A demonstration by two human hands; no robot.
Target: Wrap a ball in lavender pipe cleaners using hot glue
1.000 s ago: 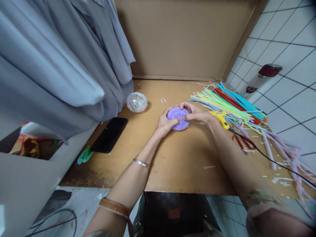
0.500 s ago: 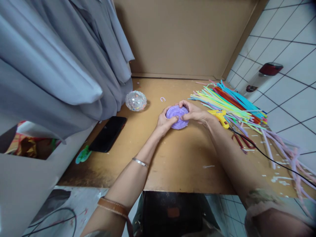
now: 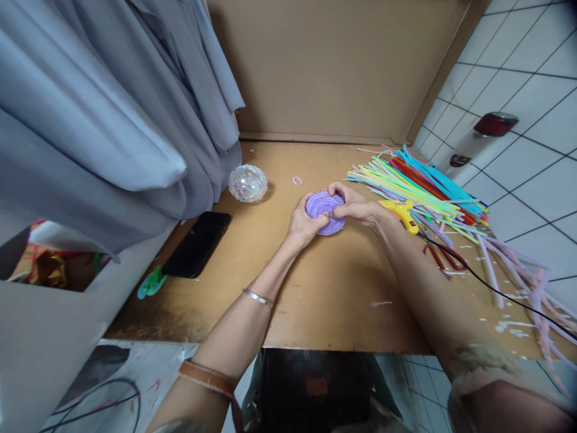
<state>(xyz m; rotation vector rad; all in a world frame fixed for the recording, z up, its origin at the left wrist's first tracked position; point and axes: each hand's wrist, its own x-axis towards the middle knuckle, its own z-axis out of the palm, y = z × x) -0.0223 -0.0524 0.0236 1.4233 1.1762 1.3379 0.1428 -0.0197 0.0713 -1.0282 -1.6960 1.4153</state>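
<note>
Between my two hands is a purple coiled disc [image 3: 332,225], wound in a flat spiral like pipe cleaners. My left hand [image 3: 305,222] grips its left edge, the thumb pressing on the face near the middle. From the right, my right hand [image 3: 354,204] pinches it, with the thumb on the face and the index finger curled over the top rim. The disc is held tilted just above the wooden table [image 3: 315,300]. Fingers behind the disc are hidden. A small pale pink curved piece [image 3: 297,180] lies beyond my hands.
At left are a clear bowl-like ball [image 3: 247,183], a black phone [image 3: 197,245] and a green clip-like item [image 3: 152,282]. On the right lie many-coloured pipe cleaners [image 3: 419,186], a yellow glue gun [image 3: 403,214] with a black cord, and red-handled scissors [image 3: 444,258]. A grey curtain [image 3: 180,108] hangs at left.
The purple disc has shifted slightly to the right in my hands. My left thumb has slid a little rightward across its face; both hands keep hold of it.
</note>
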